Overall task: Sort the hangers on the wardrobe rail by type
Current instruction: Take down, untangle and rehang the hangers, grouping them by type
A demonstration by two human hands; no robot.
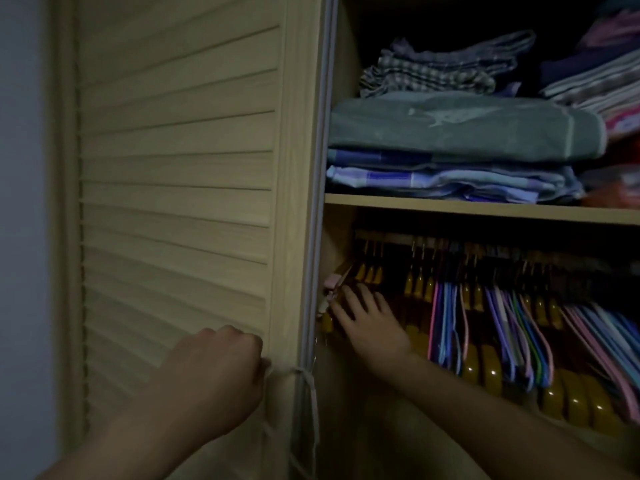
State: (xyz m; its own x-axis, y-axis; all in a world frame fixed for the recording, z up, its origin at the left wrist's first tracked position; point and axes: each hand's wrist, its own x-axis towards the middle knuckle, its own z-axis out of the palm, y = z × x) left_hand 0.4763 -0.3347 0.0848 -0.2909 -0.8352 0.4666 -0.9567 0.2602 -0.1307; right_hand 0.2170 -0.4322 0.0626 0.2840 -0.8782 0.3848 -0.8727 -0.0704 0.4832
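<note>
Louvred wardrobe door (180, 188) fills the left half; we judge it's being held aside so the rail stays reachable. Shelf (485, 209) above carries folded linens (460, 129), not our concern. Under it, the rail (388, 238) runs left to right, packed with hangers: thick yellow-brown wooden hangers (485, 368) sit in several separate clumps, with bunches of thin coloured hangers (512, 327) wedged between them, so the types look unsorted to us. Left hand (221, 362) is at the door's edge, fingers curled into a fist around a pale cord (306, 386) tied there, likely acting as the pull. Right hand (367, 317) reaches to the far left end of the rail, fingers spread and fairly straight, resting on the wooden hangers there, gripping nothing that we can see; probably picking a starting point or pushing a group along. Small pink clip (331, 284) sits just left of those fingertips; too dim to tell what it hangs from.
</note>
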